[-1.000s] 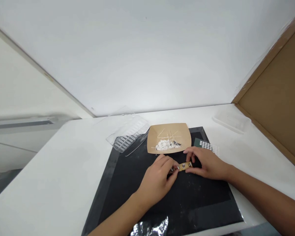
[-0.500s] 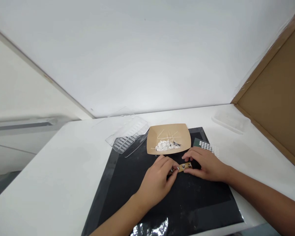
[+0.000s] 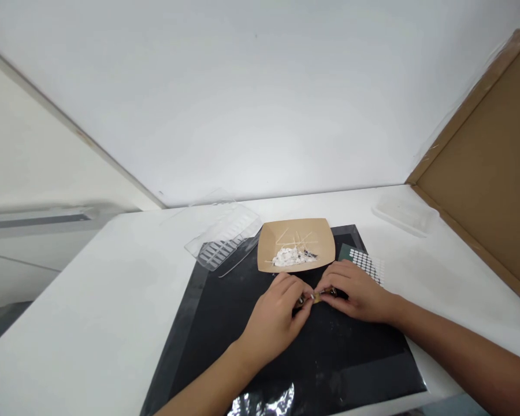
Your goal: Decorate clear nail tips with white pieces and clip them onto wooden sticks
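A small yellowish strip [image 3: 317,298] with shiny, dark-edged pieces on it lies low over the black mat [image 3: 260,341]. My left hand [image 3: 278,315] is closed, its thumb and fingertips pinching the left part of the strip. A tiny whitish bit shows at those fingertips, too small to name. From the other side my right hand [image 3: 356,290] pinches the strip, with thumb below and fingers above. Fingers of both hands cover much of the strip, and the fingertips nearly meet.
Behind my hands stands a brown paper tray [image 3: 325,231] holding white scraps and thin sticks. Clear plastic trays [image 3: 225,234] lie at the back left. A sheet of white dots [image 3: 366,263] is beside my right hand, a clear lid [image 3: 405,216] farther back, and cardboard [image 3: 489,173] stands right.
My right hand's fingers have moved left and closed in on the strip, covering more of it. My left hand keeps its pinch almost in place.
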`<state>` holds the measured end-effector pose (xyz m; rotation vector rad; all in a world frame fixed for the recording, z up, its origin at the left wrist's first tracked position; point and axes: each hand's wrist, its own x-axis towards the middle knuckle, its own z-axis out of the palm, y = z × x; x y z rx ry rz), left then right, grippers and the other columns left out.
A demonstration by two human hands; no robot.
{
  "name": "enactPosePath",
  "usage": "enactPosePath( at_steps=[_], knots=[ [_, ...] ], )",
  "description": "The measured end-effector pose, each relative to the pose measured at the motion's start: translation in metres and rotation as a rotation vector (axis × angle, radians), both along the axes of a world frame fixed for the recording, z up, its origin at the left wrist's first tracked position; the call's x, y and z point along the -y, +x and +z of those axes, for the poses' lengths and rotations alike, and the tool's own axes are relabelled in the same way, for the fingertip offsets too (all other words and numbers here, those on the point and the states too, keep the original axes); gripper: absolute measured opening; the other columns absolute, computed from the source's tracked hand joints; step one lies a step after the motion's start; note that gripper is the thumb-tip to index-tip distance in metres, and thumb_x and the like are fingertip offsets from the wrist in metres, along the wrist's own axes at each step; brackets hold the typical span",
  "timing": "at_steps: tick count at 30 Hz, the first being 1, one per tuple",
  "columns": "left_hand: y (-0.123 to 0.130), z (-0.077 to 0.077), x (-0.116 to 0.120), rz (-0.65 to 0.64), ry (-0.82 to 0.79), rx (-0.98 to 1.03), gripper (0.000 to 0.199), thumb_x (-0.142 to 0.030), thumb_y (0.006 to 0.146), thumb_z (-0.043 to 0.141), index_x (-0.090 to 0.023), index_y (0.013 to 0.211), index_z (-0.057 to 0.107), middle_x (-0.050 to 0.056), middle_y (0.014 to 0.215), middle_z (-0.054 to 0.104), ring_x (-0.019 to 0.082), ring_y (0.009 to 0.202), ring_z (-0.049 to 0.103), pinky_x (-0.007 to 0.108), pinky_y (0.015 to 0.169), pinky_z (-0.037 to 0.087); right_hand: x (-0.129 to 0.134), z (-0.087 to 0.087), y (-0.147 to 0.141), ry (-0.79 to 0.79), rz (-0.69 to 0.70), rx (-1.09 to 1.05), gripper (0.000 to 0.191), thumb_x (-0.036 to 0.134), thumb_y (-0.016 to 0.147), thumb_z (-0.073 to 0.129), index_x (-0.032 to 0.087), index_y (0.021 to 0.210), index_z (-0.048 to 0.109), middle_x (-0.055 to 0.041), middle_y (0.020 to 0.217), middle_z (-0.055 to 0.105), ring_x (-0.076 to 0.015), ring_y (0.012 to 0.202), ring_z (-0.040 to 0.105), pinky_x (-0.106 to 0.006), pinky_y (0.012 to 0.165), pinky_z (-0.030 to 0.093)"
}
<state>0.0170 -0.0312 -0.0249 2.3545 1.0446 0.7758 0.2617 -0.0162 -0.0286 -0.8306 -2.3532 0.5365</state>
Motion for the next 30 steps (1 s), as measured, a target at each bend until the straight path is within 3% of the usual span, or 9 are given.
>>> enactPosePath(
  at_steps=[15, 22, 25, 30],
  knots=[
    [0.001, 0.001, 0.001, 0.014, -0.002, -0.013, 0.009, -0.016, 0.099, 0.06, -0.021, 0.102, 0.066, 0.006, 0.096, 0.069, 0.023, 0.098, 0.061, 0.037, 0.086, 0.055, -0.002, -0.006, -0.001, -0.082, -0.042, -0.024, 0.018, 0.032, 0.1, 0.071, 0.023, 0.115, 0.067, -0.0034, 0.092, 0.071, -0.0199, 0.087, 0.065, -0.034, 0.079, 0.051],
    [0.001, 0.001, 0.001, 0.014, 0.004, -0.009, 0.008, -0.014, 0.098, 0.06, -0.021, 0.1, 0.063, 0.005, 0.097, 0.069, 0.022, 0.097, 0.062, 0.035, 0.084, 0.055, -0.001, 0.004, 0.002, -0.06, 0.038, -0.002, 0.03, 0.036, 0.098, 0.073, 0.024, 0.123, 0.063, -0.0067, 0.111, 0.074, -0.0238, 0.103, 0.066, -0.041, 0.093, 0.048],
    [0.001, 0.001, 0.001, 0.012, 0.002, -0.006, 0.008, -0.014, 0.099, 0.06, -0.021, 0.1, 0.063, 0.005, 0.097, 0.069, 0.022, 0.097, 0.062, 0.035, 0.084, 0.054, 0.0, 0.008, 0.003, -0.05, 0.071, 0.019, 0.036, 0.031, 0.095, 0.074, 0.025, 0.128, 0.06, -0.0059, 0.113, 0.074, -0.0245, 0.105, 0.067, -0.045, 0.099, 0.043],
    [0.001, 0.003, 0.001, 0.004, -0.021, 0.007, 0.009, -0.014, 0.1, 0.058, -0.022, 0.101, 0.064, 0.005, 0.097, 0.069, 0.021, 0.097, 0.062, 0.035, 0.086, 0.054, -0.001, 0.003, 0.004, -0.089, 0.018, 0.015, 0.026, 0.02, 0.099, 0.066, 0.025, 0.124, 0.061, -0.0032, 0.102, 0.075, -0.0207, 0.095, 0.068, -0.043, 0.095, 0.041]
  ],
)
